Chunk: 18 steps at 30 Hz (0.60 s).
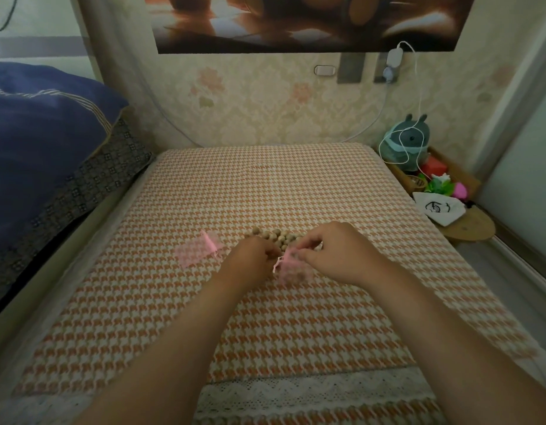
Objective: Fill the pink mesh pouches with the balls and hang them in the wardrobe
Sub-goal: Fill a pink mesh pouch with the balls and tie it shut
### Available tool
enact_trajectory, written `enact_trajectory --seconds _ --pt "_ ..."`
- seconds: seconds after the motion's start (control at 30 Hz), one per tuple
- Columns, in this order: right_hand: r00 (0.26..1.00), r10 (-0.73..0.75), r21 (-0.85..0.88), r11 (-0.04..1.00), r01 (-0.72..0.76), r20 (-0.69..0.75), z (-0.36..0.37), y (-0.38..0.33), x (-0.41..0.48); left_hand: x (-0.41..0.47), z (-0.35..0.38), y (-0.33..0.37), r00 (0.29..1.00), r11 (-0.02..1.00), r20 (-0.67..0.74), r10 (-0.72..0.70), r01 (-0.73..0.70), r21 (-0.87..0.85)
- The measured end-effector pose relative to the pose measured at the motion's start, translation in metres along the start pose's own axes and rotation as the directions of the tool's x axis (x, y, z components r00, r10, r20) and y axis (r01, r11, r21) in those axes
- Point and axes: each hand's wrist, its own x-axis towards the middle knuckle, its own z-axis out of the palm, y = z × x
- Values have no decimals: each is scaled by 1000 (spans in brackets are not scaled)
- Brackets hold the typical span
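First pouch being filled; nothing hung.

My left hand (259,251) and right hand (327,253) fingers pinch the pink pouch (291,268) just before the balls (273,236); second pouch (198,248) lies flat left of them.

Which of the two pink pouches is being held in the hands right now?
The pink pouch between the left hand and right hand, just in front of the wooden balls. The other pouch lies untouched, flat on the cover further left.
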Motion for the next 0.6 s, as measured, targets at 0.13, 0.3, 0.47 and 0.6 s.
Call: enact_trajectory --seconds 0.13,0.3,0.47,0.6 --pt "1000 8 16 1000 -8 -2 5 2 0 3 5 -3 1000 999 -3 10 -9 45" --pt "1000 0 2 1000 0 4 5 1 1 9 2 -8 994 994 -101 -38 27 -106" --pt "1000 -11 -25 1000 11 24 3 -3 -2 -1 -32 25 960 926 -280 -14 -93 -365" --pt "1000 -2 -30 1000 3 26 0 -2 -2 -14 -33 37 975 950 -161 156 -193 -245"
